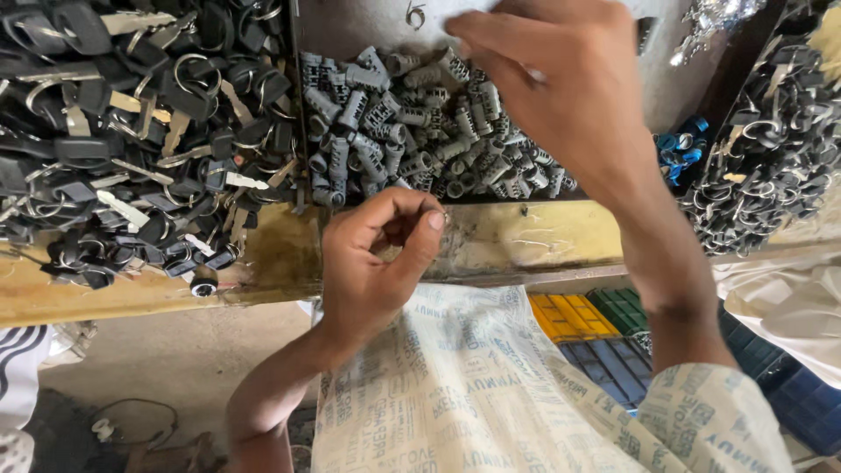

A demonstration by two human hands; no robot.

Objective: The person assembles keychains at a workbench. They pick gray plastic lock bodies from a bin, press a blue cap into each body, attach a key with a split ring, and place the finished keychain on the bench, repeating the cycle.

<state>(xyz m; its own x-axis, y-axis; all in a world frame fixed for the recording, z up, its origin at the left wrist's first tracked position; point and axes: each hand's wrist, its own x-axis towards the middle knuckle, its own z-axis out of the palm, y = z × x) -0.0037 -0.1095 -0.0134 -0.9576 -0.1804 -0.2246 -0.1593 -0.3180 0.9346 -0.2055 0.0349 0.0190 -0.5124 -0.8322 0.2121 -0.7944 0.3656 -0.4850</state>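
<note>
My left hand (377,254) is curled at the front edge of a tray, thumb and forefinger pinched together on something very small that I cannot make out. My right hand (561,96) reaches forward over a heap of grey metal lock cylinders (394,131) in the tray, fingers bent down onto the far side of the pile. Whether it grips a cylinder is hidden by the hand itself. A printed cloth (491,385) lies over my lap below both arms.
A large pile of black-headed keys with rings (131,131) fills the left. A worn yellow wooden ledge (526,236) runs in front. More ringed keys (771,158) heap at the right, blue parts (679,149) beside them. Coloured plastic crates (604,324) sit below.
</note>
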